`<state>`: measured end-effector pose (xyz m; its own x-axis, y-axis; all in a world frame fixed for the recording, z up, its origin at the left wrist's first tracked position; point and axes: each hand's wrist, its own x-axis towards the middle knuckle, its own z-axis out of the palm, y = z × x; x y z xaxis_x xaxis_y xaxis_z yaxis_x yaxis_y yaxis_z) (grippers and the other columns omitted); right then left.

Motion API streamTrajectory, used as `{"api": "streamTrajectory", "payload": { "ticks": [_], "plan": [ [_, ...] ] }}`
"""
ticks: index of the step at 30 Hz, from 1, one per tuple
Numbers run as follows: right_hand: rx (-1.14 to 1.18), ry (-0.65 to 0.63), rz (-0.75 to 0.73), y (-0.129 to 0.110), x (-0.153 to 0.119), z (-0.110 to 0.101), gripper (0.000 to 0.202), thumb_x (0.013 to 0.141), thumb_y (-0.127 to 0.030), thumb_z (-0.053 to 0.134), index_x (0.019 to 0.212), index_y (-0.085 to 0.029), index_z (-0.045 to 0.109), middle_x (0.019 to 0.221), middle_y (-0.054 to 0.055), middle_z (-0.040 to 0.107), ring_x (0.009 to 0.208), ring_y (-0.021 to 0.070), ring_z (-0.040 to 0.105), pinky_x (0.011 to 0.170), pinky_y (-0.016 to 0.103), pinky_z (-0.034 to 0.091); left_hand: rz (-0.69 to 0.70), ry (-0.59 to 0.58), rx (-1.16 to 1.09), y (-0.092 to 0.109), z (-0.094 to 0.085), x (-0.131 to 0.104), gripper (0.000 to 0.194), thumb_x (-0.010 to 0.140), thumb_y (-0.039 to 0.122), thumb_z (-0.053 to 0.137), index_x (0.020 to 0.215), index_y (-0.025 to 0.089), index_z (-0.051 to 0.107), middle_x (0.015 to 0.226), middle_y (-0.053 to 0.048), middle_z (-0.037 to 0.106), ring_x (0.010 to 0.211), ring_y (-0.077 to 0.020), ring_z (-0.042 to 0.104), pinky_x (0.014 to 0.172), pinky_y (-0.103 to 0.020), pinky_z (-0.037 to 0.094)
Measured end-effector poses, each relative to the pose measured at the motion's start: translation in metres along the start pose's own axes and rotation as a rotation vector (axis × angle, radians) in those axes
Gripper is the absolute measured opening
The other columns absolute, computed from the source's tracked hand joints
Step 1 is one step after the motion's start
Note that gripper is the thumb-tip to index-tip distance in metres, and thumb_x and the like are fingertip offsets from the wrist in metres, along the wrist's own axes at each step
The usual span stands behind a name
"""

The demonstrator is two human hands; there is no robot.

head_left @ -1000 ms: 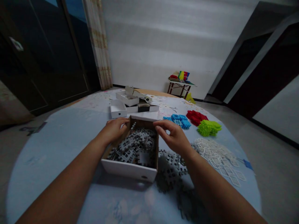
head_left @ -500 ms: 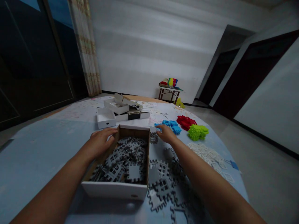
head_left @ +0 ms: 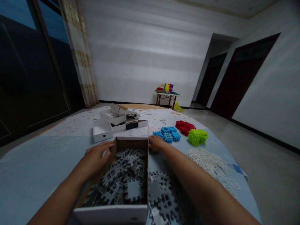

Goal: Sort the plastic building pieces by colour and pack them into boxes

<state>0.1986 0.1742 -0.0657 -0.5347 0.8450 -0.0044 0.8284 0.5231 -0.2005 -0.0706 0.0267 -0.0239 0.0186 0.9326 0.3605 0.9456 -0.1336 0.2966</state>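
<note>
Loosely spread, left hand (head_left: 96, 159) at white box (head_left: 110, 215), right hand (head_left: 156, 143) opposite, grip unclear

Tabletop (head_left: 30, 168) left of left forearm (head_left: 63, 193): free passage. Right of box (head_left: 111, 214): grey pieces (head_left: 165, 201) and right forearm (head_left: 199, 184) obstruct.

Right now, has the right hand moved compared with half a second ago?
Yes: judged against the blue pieces, the right hand has shifted left, toward the white box.

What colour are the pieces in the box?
Grey; the pieces in the box show best in the head view.
</note>
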Motion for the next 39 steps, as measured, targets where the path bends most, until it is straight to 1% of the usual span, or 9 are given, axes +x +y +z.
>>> {"api": "streamTrajectory", "payload": {
  "ticks": [5,9,11,14,20,24,29,34,39],
  "plan": [
    [0.004,-0.057,-0.121,0.011,-0.036,-0.007,0.058,0.076,-0.044,0.059,0.129,-0.025,0.047,0.135,0.010,0.048,0.122,0.0303,0.043,0.099,0.048,0.034,0.022,-0.005,0.025,0.001,0.000,0.001,0.050,0.073,0.036,0.037,0.108,0.016,0.067,0.120,-0.009,0.063,0.111,-0.0261,0.058,0.100,-0.039,0.041],
    [0.133,-0.072,-0.244,0.026,-0.062,-0.017,0.056,0.076,-0.042,0.060,0.127,-0.020,0.051,0.131,0.010,0.052,0.119,0.0249,0.048,0.100,0.038,0.036,0.013,-0.007,0.041,0.003,-0.002,0.001,0.050,0.073,0.035,0.037,0.108,0.017,0.067,0.121,-0.007,0.063,0.109,-0.0255,0.059,0.100,-0.037,0.041],
    [0.199,-0.005,-0.206,0.033,-0.069,-0.021,0.052,0.078,-0.038,0.058,0.125,-0.017,0.053,0.128,0.011,0.054,0.117,0.0226,0.050,0.100,0.034,0.037,0.004,-0.010,0.044,0.003,-0.002,0.001,0.050,0.073,0.036,0.036,0.108,0.017,0.067,0.121,-0.008,0.063,0.110,-0.0255,0.058,0.100,-0.037,0.041],
    [0.212,0.081,-0.056,0.037,-0.072,-0.024,0.052,0.078,-0.038,0.058,0.124,-0.014,0.054,0.125,0.014,0.055,0.113,0.0233,0.053,0.097,0.034,0.039,-0.004,-0.019,0.043,0.002,-0.002,0.002,0.051,0.073,0.036,0.036,0.109,0.016,0.066,0.121,-0.009,0.062,0.112,-0.0251,0.057,0.101,-0.038,0.041],
    [0.090,-0.039,0.101,0.020,-0.073,-0.018,0.084,0.062,-0.066,0.063,0.132,-0.021,0.046,0.133,0.016,0.046,0.121,0.0350,0.042,0.096,0.050,0.035,0.004,0.016,0.004,-0.004,0.002,0.004,0.045,0.072,0.035,0.040,0.104,0.022,0.068,0.119,-0.009,0.064,0.111,-0.0262,0.058,0.101,-0.039,0.041],
    [0.040,-0.080,0.098,0.008,-0.071,-0.018,0.082,0.059,-0.066,0.065,0.130,-0.030,0.046,0.131,0.012,0.047,0.122,0.0366,0.039,0.094,0.055,0.034,0.003,0.004,0.008,-0.004,0.002,0.003,0.047,0.072,0.035,0.039,0.107,0.019,0.067,0.120,-0.008,0.063,0.111,-0.0265,0.058,0.100,-0.040,0.041],
    [0.077,-0.102,0.090,0.009,-0.066,-0.020,0.080,0.055,-0.063,0.069,0.126,-0.031,0.050,0.127,0.010,0.049,0.119,0.0369,0.040,0.093,0.053,0.035,-0.012,-0.025,0.044,0.002,-0.002,0.003,0.051,0.073,0.035,0.035,0.108,0.014,0.067,0.120,-0.009,0.063,0.112,-0.0252,0.058,0.101,-0.038,0.040],
    [0.198,-0.009,0.058,0.016,-0.066,-0.014,0.078,0.051,-0.058,0.074,0.120,-0.027,0.056,0.120,0.009,0.054,0.115,0.0327,0.045,0.093,0.045,0.038,0.008,-0.023,0.040,0.001,-0.003,0.003,0.052,0.074,0.037,0.035,0.109,0.015,0.067,0.121,-0.009,0.063,0.111,-0.0259,0.058,0.100,-0.038,0.041],
    [0.435,0.245,0.061,0.021,-0.075,-0.029,0.071,0.059,-0.051,0.073,0.120,-0.020,0.057,0.119,0.010,0.055,0.110,0.0264,0.050,0.095,0.040,0.038,0.010,-0.026,0.042,-0.001,0.000,0.004,0.053,0.073,0.036,0.036,0.111,0.014,0.065,0.122,-0.009,0.062,0.112,-0.0253,0.057,0.100,-0.038,0.041]
  ]
}}
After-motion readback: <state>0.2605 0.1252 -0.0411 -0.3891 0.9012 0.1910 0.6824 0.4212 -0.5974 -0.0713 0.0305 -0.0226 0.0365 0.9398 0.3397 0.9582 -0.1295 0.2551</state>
